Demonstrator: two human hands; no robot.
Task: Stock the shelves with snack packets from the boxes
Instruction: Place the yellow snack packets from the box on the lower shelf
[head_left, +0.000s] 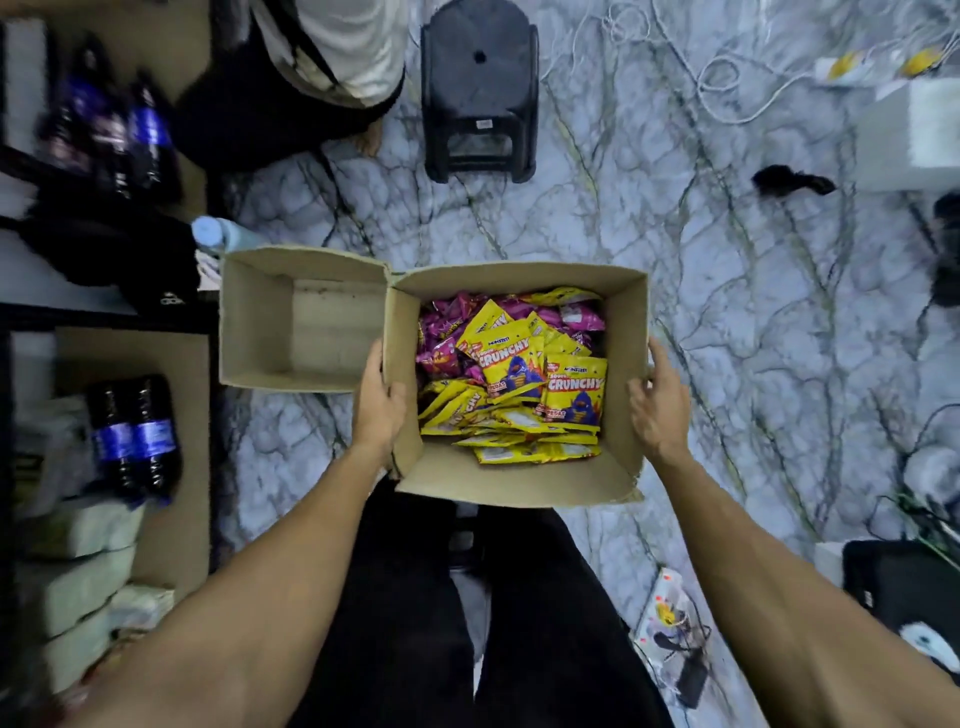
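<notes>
An open cardboard box (511, 483) stands in front of my legs on the marbled floor. It holds several yellow "Crunchy" snack packets (574, 392) lying over purple packets (441, 325). My left hand (379, 397) grips the box's left wall, thumb over the rim. My right hand (657, 408) holds the right wall with curled fingers at the rim. A shelf unit (171, 358) stands at the left, with dark bottles with blue labels (132, 434) on it.
An empty cardboard box (306, 322) sits touching the full one on its left. A black plastic stool (478, 88) stands beyond, and another person's legs (291, 98) at the top left. White cables (727, 78) and a power strip (667, 618) lie on the floor to the right.
</notes>
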